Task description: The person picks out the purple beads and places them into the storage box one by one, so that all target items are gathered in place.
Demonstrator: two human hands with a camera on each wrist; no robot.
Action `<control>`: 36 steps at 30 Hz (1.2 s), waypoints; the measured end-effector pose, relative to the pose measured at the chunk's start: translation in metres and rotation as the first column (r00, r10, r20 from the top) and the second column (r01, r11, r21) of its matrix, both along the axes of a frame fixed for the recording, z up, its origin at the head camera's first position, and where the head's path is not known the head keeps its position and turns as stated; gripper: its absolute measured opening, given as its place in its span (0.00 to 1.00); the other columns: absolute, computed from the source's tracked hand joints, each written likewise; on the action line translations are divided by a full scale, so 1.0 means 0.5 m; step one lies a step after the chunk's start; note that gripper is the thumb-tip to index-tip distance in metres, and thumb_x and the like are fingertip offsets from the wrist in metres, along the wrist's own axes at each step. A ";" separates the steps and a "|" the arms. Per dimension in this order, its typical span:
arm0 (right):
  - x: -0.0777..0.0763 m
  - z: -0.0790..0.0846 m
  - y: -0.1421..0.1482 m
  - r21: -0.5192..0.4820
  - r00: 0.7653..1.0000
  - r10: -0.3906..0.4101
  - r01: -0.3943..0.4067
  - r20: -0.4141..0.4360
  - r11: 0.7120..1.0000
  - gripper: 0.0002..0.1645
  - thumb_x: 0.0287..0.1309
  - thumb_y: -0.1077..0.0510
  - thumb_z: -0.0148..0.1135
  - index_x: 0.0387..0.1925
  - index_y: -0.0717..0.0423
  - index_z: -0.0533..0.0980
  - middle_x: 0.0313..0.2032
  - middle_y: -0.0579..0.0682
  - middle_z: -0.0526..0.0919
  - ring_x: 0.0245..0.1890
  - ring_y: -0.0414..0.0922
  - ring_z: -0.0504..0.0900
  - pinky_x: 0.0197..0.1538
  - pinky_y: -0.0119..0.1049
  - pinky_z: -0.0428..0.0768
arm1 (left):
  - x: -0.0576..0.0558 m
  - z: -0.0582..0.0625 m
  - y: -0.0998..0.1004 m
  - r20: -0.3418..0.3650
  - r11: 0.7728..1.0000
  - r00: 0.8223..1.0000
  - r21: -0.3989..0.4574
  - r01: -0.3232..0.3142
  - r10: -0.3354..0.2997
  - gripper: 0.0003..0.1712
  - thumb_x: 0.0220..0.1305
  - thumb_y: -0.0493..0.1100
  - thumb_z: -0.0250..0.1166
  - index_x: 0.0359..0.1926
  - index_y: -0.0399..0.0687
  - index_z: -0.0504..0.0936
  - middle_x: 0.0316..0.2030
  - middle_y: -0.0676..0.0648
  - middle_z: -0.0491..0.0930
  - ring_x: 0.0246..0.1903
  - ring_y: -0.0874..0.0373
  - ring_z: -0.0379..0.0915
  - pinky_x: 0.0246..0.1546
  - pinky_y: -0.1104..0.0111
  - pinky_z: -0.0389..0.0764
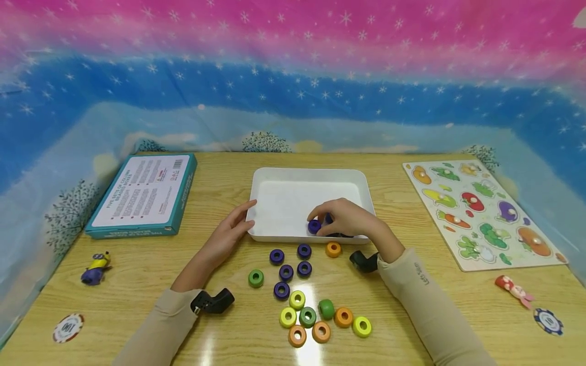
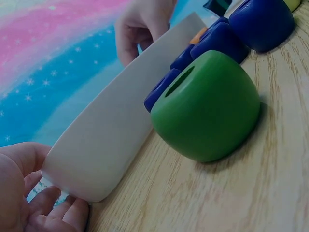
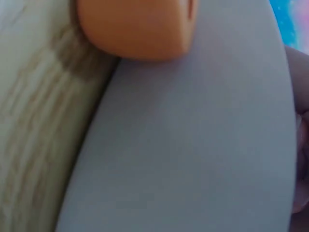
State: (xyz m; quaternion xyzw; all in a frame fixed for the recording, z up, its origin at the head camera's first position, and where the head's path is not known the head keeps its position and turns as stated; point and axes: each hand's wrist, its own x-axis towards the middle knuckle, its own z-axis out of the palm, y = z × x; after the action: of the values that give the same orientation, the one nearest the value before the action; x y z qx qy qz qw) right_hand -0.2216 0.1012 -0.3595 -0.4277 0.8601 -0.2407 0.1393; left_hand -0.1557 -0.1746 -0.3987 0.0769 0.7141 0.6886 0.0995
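My left hand [image 1: 226,236] holds the left end of a white tray [image 1: 293,174], its fingertips against the wall near the front corner. In the left wrist view, that hand's curled fingers [image 2: 60,212] sit at the tray's base. Reaching over the front wall, my right hand [image 1: 345,216] has thumb and index finger around a purple bead [image 1: 314,226] inside the tray. More purple beads lie under this hand, partly hidden by it. In the right wrist view the tray wall [image 3: 193,145] covers most of the hand.
In front of the tray lie several loose beads: an orange bead [image 1: 333,249], purple beads [image 1: 286,273], a green bead [image 1: 256,278] and yellow beads [image 1: 288,317]. A boxed set [image 1: 142,190] stands left, a vegetable puzzle board [image 1: 480,213] right. Small figures and chips lie at both sides.
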 end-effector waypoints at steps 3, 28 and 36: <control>0.002 -0.004 -0.004 0.035 1.000 -0.013 0.014 -0.020 0.999 0.18 0.43 0.55 0.63 0.41 0.49 0.76 0.30 0.40 0.75 0.27 0.36 0.71 0.28 0.30 0.70 | -0.005 -0.010 -0.003 -0.001 1.000 1.000 0.009 -0.003 0.003 0.25 0.62 0.39 0.47 0.61 0.53 0.56 0.62 0.52 0.43 0.60 0.63 0.38 0.56 0.64 0.48; 0.095 0.055 -0.004 -0.003 0.991 0.128 -0.128 -0.035 0.992 0.16 0.48 0.51 0.59 0.41 0.48 0.74 0.28 0.35 0.73 0.23 0.34 0.69 0.26 0.28 0.69 | -0.005 -0.010 -0.005 -0.009 1.000 1.000 0.014 0.005 -0.005 0.27 0.62 0.41 0.48 0.62 0.50 0.54 0.62 0.51 0.41 0.60 0.62 0.36 0.56 0.64 0.47; 0.119 0.023 -0.016 0.087 0.983 0.179 -0.181 0.032 0.980 0.20 0.46 0.51 0.60 0.44 0.47 0.74 0.30 0.36 0.76 0.23 0.32 0.70 0.30 0.27 0.69 | -0.005 -0.011 -0.004 -0.004 1.000 1.000 0.019 0.006 -0.006 0.27 0.62 0.41 0.48 0.61 0.50 0.55 0.62 0.52 0.42 0.60 0.63 0.36 0.56 0.65 0.47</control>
State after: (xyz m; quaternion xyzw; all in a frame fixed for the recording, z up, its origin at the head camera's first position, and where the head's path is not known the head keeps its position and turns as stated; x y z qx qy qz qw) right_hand -0.1618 0.0930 -0.3479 -0.4940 0.8261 -0.1934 0.1899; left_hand -0.1582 -0.1767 -0.4040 0.0813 0.7076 0.6949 0.0995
